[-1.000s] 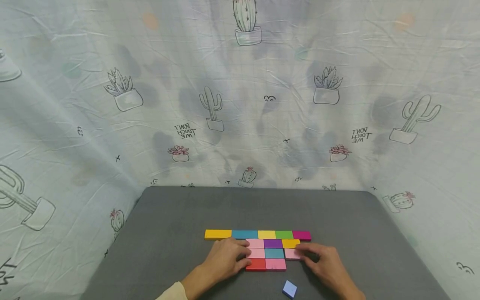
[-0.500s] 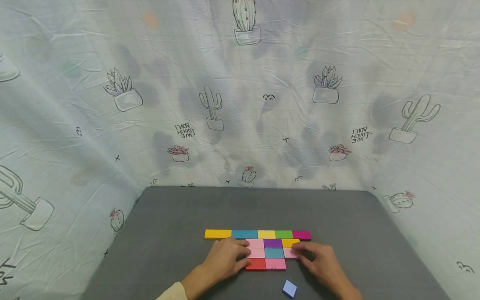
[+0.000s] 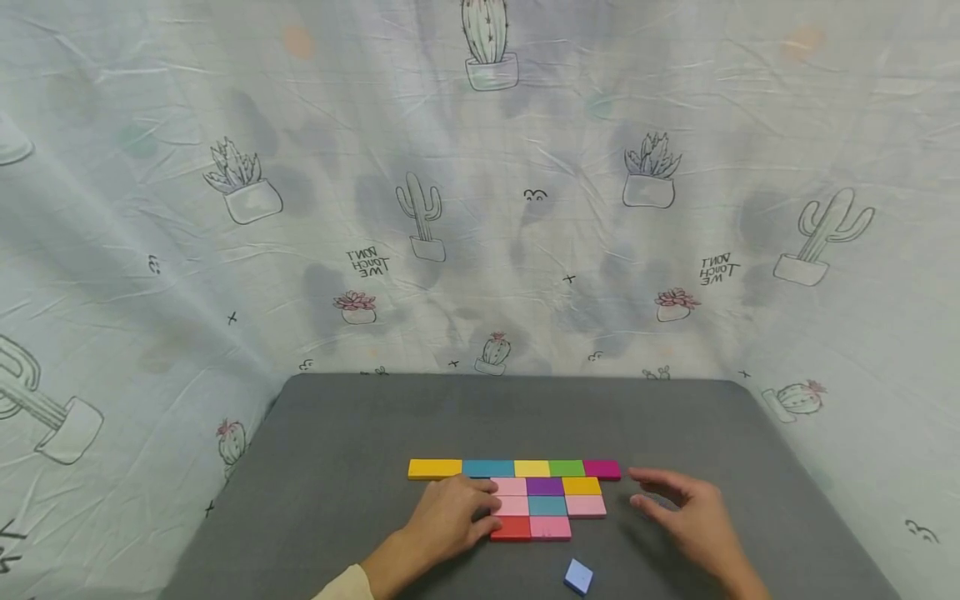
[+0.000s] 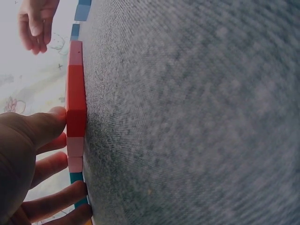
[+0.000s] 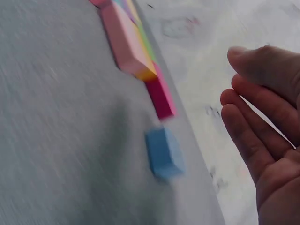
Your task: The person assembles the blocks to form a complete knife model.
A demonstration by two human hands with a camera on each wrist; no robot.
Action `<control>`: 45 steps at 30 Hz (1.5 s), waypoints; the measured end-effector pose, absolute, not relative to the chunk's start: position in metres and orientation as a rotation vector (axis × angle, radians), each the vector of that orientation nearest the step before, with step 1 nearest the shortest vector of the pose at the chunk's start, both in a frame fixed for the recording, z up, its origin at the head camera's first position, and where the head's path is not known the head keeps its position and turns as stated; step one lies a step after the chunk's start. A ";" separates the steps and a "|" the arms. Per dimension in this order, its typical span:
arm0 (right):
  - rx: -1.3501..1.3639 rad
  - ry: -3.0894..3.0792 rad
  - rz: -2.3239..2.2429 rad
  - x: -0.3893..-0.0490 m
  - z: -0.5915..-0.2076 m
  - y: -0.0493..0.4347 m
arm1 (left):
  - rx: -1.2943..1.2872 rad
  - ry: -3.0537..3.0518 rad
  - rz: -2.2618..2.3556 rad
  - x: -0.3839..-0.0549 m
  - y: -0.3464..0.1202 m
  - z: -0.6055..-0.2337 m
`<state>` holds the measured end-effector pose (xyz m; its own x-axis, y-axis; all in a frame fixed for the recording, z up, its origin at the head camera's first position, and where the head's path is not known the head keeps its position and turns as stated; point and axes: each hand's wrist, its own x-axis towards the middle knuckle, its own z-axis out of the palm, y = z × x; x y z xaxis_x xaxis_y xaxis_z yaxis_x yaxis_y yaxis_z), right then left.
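Observation:
My left hand (image 3: 447,518) rests at the left side of a group of flat coloured blocks, its fingertips against their edges. In the left wrist view its thumb touches the red block (image 4: 76,101). Rightmost in the group's middle row lies a pink block (image 3: 585,506), below an orange block (image 3: 581,486). My right hand (image 3: 697,517) is apart from that pink block, to its right, thumb and fingers spread with nothing between them. Above the table in the right wrist view, the right hand (image 5: 267,122) appears with loosely bent fingers.
Along the back runs a row with a yellow-orange block (image 3: 435,469) at its left and a magenta block (image 3: 602,470) at its right. A light blue block (image 3: 578,576) lies alone in front. One blue block (image 5: 164,152) shows past the magenta in the right wrist view.
My right hand slid the pink block left against the teal one, then let go and moved away to the right. The left hand has stayed at the group's left side.

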<state>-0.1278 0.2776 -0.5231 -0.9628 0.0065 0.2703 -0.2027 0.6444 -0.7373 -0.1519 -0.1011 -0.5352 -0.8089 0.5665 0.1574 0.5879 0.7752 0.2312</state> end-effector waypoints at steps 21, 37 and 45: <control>-0.197 -2.625 1.463 -0.113 -0.546 0.319 | -0.924 -2.908 -0.405 -0.152 -0.100 -0.536; -0.180 -2.754 1.335 -0.119 -0.558 0.311 | -0.915 -2.911 -0.423 -0.151 -0.100 -0.537; -0.153 -2.782 1.242 -0.121 -0.559 0.310 | -0.913 -2.903 -0.402 -0.151 -0.099 -0.535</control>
